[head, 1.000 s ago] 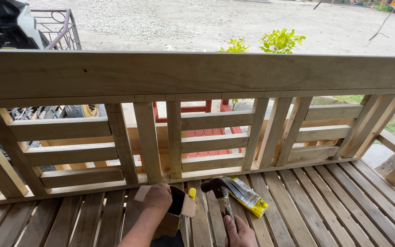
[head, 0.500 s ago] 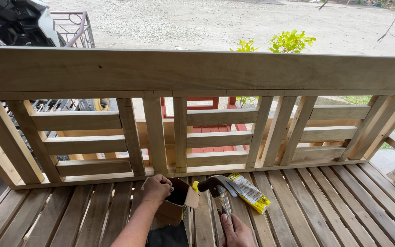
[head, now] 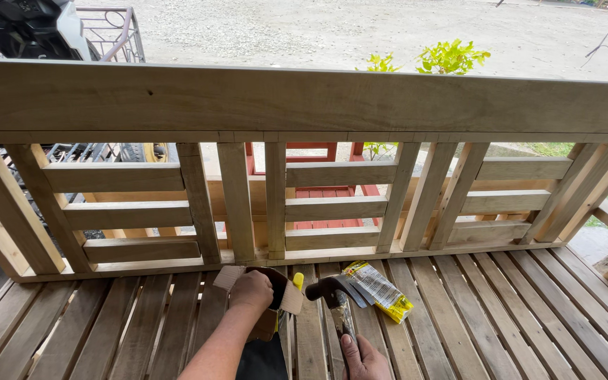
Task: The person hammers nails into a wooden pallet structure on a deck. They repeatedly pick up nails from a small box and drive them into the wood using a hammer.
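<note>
The right hand (head: 362,357) has its fingers wrapped round the hammer (head: 338,295), whose head lies just ahead of them on the seat slats (head: 473,317). The left hand (head: 251,290) dips curled fingers into the box (head: 279,302) beside it; a yellow packet (head: 381,290) lies rightward. Beyond, the backrest (head: 304,105) looks fully assembled.

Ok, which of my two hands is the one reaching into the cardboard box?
The left hand: it dips into the open cardboard box, while the right hand grips the hammer handle beside it.

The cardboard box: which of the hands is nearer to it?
Left. The left hand reaches into the box; the right hand grips a hammer beside it.
</note>
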